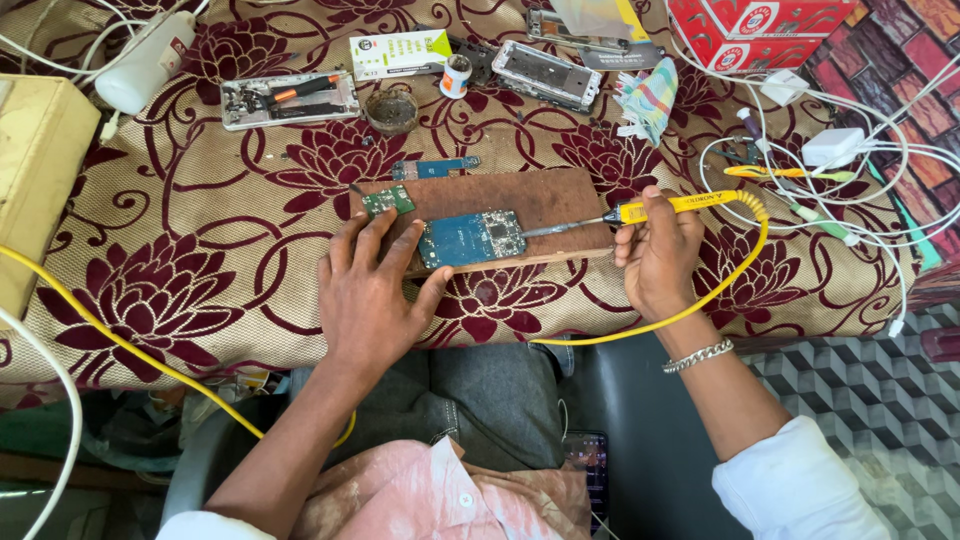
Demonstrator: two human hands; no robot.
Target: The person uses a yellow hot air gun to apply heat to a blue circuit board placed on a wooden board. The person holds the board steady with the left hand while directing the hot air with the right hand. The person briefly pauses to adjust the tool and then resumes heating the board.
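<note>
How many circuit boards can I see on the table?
3: a large blue board on the wooden block under the left hand, a small green one at the block's left corner, a narrow blue one behind. More may be hidden.

Right hand (655, 262) grips a yellow-handled soldering iron (640, 211); its tip meets the blue rectangular circuit board (470, 239). Left hand (368, 290) blocks the board's far side from the grip. Beyond the grip, tangled white cables (850, 165) crowd passage. Above the brown wooden block (530, 195), patterned cloth appears open, though small parts may lie there.
</note>
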